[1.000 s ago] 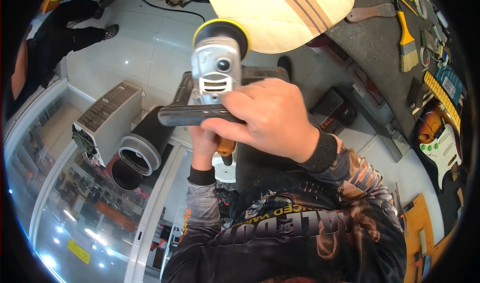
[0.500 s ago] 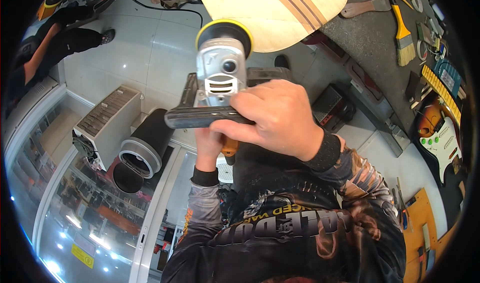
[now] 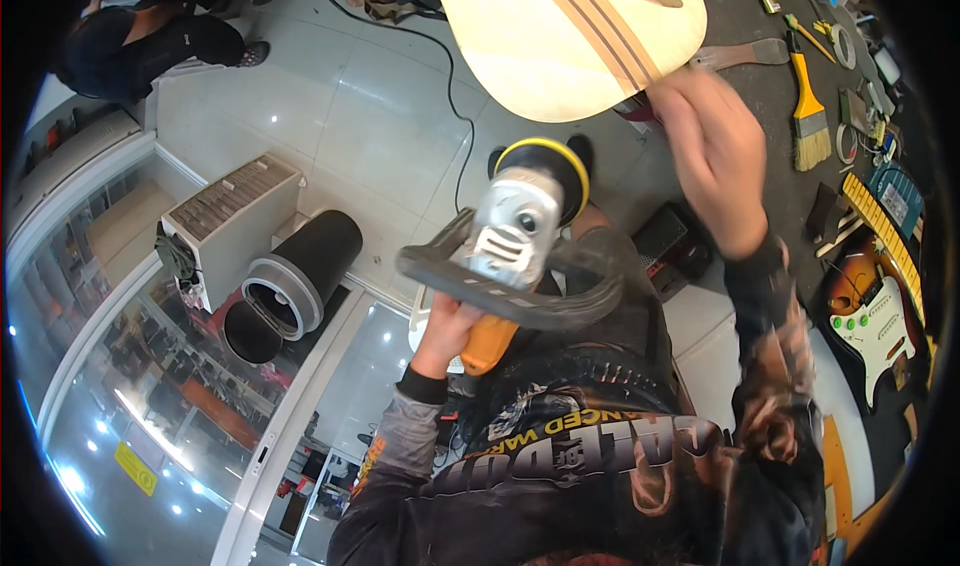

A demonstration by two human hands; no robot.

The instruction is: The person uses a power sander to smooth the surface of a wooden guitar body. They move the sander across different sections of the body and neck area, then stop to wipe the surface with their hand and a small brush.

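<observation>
My left hand (image 3: 450,331) is wrapped around the orange body of a power polisher (image 3: 515,216). The polisher has a silver head, a black loop handle and a round black pad with a yellow rim, which points up and away from me. At the lower right edge of a pale wooden guitar body (image 3: 510,56) is my right hand (image 3: 715,141). Its fingers are bent, blurred and partly hidden, so whether they grip the edge cannot be made out. Brown stripes run along the guitar body, which overhangs the bench's left edge.
On the dark bench (image 3: 740,106) lie a yellow-handled brush (image 3: 808,101), a wooden-handled scraper (image 3: 740,56) and a sunburst electric guitar (image 3: 880,316). A black bin (image 3: 320,261) and a white box unit (image 3: 235,226) stand at left. A cord (image 3: 450,76) crosses the floor; another person (image 3: 170,41) is far left.
My right hand has left the polisher's loop handle and moved right and away to the guitar body's edge. The polisher, still in my left hand, has shifted right and nearer to me.
</observation>
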